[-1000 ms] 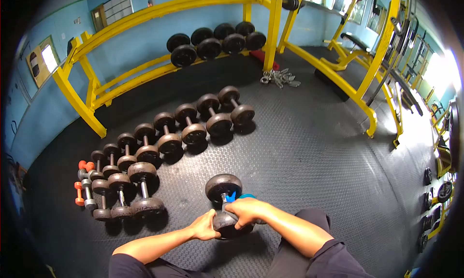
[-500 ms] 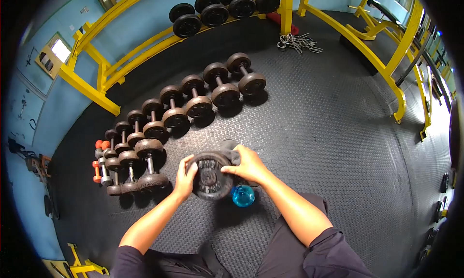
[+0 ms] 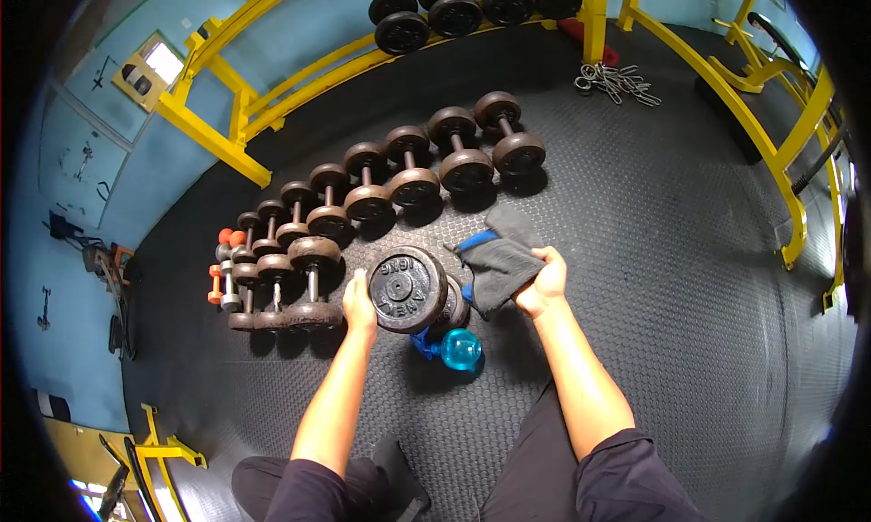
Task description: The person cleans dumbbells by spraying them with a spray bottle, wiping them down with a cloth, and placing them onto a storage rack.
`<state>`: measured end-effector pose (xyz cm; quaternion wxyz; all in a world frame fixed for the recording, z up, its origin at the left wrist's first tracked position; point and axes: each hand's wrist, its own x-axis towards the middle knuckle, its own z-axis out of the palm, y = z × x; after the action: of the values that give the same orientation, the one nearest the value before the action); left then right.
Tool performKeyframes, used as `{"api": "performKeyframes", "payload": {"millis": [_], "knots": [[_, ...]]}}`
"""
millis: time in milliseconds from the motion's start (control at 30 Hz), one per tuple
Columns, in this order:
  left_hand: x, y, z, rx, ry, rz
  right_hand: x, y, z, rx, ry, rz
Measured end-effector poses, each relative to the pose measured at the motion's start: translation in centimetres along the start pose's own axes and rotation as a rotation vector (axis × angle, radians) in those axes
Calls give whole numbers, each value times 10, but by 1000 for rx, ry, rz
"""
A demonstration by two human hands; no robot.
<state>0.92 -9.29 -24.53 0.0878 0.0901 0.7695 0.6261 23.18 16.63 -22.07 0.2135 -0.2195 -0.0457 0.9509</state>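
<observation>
My left hand grips the left rim of a black dumbbell, its fingers hidden behind the end plate. That plate faces me with raised lettering; part of the other end shows behind it at the right. My right hand is closed on a grey cloth with blue patches, held open and drooping just right of the dumbbell, apart from the plate's face. Below the dumbbell is a clear blue spray bottle with a blue head, partly covered by the plate.
Several brown-black dumbbells stand in a row on the black rubber floor, smaller orange ones at its left end. Behind is a yellow rack holding black dumbbells. Metal spring clips lie beside a rack post.
My right hand has moved right, off the dumbbell, and the cloth has spread out from a bunch. The plate's lettering has become sharp. The whole view has shifted.
</observation>
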Motion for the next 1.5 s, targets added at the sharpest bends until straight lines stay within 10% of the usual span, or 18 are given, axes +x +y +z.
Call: {"api": "performKeyframes", "payload": {"millis": [167,267,367,700,900,1500], "knots": [[-105,-55,0,-368,548,-95,-3,-12,-5,163,-25,-73],[-157,-88,15,77,41,-912,0,-8,-4,219,15,-58],[-153,-135,42,-138,8,-1060,-2,-5,1,160,-2,-12],[-193,-103,31,-401,179,-482,-1,-2,-2,6,-6,77],[-227,9,-8,-85,-208,-247,24,5,-15,26,51,68],[-225,116,9,-430,-305,-292,58,64,-18,-113,54,228]]}}
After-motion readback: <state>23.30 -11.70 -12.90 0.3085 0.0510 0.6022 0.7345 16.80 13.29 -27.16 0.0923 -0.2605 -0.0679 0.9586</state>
